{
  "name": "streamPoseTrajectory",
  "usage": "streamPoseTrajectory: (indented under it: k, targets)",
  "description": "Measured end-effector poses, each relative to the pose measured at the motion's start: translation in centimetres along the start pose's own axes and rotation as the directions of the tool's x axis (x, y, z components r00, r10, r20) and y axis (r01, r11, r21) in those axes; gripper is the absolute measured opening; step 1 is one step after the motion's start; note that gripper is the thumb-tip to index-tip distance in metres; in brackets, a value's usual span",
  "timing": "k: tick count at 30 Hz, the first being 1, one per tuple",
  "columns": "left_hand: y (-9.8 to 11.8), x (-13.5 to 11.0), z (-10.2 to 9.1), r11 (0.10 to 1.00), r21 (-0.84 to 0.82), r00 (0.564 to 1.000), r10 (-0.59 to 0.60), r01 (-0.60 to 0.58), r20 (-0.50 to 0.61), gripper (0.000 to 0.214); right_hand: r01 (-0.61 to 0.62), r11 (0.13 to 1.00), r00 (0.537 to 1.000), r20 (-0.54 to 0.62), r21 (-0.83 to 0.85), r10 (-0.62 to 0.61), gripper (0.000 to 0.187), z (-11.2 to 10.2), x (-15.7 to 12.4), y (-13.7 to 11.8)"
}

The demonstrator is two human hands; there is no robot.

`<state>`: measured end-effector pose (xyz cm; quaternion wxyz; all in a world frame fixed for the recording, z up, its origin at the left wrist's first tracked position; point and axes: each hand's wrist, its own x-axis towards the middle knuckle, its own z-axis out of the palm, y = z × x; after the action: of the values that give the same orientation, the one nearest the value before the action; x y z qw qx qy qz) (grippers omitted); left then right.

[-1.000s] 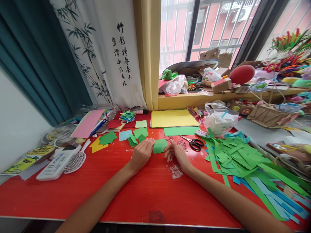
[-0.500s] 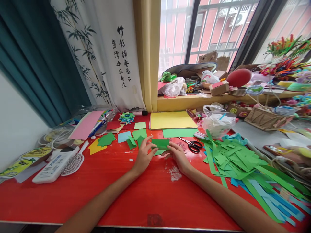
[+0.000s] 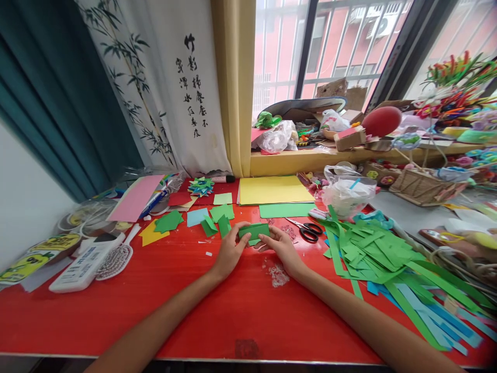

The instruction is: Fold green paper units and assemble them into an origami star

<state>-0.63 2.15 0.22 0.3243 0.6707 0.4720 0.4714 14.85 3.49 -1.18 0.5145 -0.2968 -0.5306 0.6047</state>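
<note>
Left hand [image 3: 230,255] and right hand [image 3: 285,253] apart, each pinching one end of a green paper piece [image 3: 254,230], left of and slightly nearer than the scissors [image 3: 302,226]. Crease line across it, so folding looks partway; can't tell if the paler green below is the same sheet. Further left of scissors: folded green piece [image 3: 209,226], looks done or started; flat green square [image 3: 222,212] and light blue square [image 3: 198,217], apparently unfolded. Right of scissors: heap of green strips [image 3: 376,251], cutting seemingly done. Beyond scissors, to left: yellow sheet [image 3: 275,190], looks uncut; farther left, paper star [image 3: 201,187], seemingly complete. All on red counter [image 3: 248,305].
</note>
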Motion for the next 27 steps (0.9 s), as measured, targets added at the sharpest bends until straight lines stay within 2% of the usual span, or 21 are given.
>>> streamPoseTrajectory:
  k: [5,10,15,22,27]
  targets:
    - [-0.27,-0.04,0.09,0.999,-0.032,1.000,-0.010,0.011,0.021,0.038,0.008,1.000,1.000,-0.003,0.026,-0.008,0.026,-0.23,0.20,0.34]
    - [-0.07,-0.04,-0.03,0.999,0.032,0.999,-0.034,0.033,0.016,0.032,-0.018,0.999,1.000,0.006,0.032,0.018,0.029,-0.29,0.22,0.50]
    - [0.09,-0.03,-0.01,0.997,0.022,0.997,-0.071,0.071,0.004,0.027,-0.042,0.999,0.999,0.009,0.035,0.041,0.031,-0.27,0.24,0.50]
    - [-0.35,0.24,0.03,0.987,-0.129,0.995,-0.094,0.099,0.045,0.029,-0.059,0.998,0.998,-0.003,0.017,0.060,0.034,-0.29,0.27,0.51]
    - [-0.40,0.37,0.04,0.980,-0.171,0.994,-0.095,0.103,0.054,0.027,-0.056,0.998,0.998,0.007,0.021,0.056,0.034,-0.38,0.28,0.58]
